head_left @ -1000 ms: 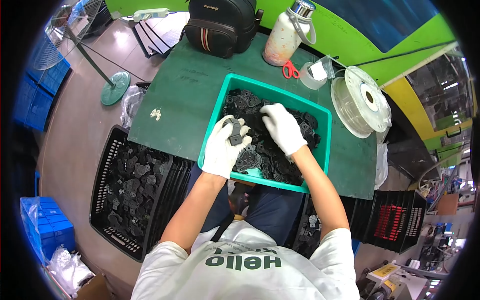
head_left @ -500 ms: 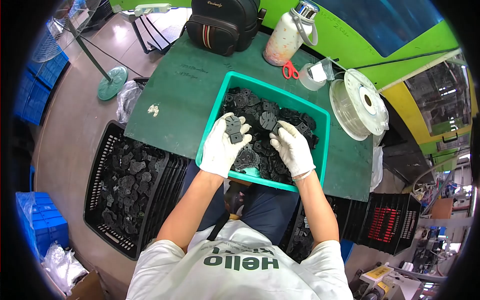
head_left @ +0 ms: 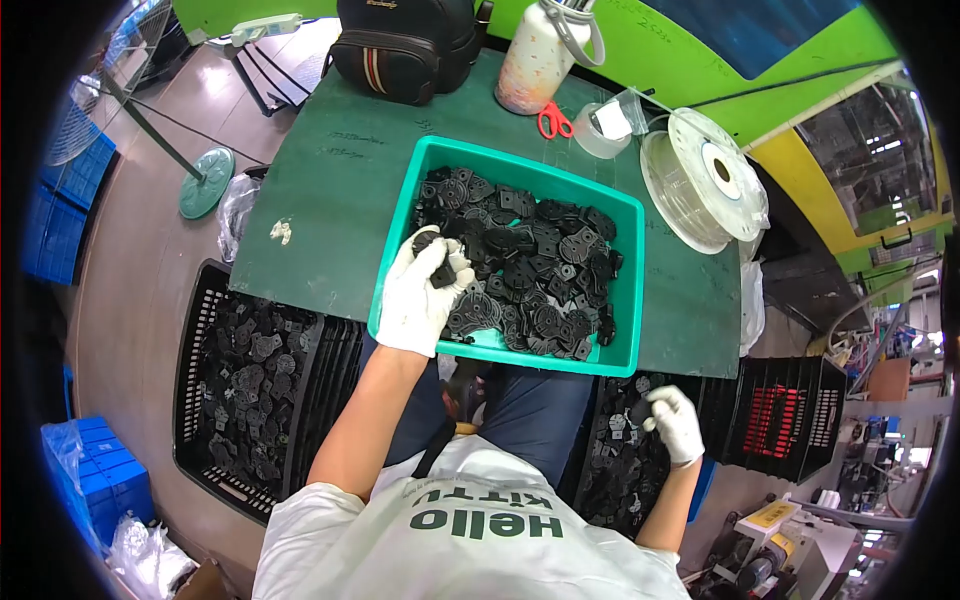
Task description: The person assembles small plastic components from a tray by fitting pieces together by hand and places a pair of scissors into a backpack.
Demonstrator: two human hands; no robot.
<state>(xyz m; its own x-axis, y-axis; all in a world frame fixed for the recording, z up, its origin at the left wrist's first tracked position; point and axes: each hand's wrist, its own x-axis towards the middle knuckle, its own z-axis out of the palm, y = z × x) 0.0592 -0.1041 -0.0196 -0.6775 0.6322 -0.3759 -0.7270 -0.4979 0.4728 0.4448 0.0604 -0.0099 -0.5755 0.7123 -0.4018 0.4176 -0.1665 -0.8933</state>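
Note:
My left hand, in a white glove, is closed around a black plastic part over the left side of a green tray. Many similar black parts lie in the tray. To the right and below the tray, my gloved right hand hangs over a dark crate of black parts beside my leg. Its fingers are bent, and whether anything is between them is too small to make out.
The green table bears a black backpack, a bottle, red scissors, a tape roll and a large spool. A black crate of parts stands left, stacked crates right.
My right hand has moved out of the tray, down and right to the crate beside my leg. The dark part it was at is no longer visible there. My left hand still holds its part.

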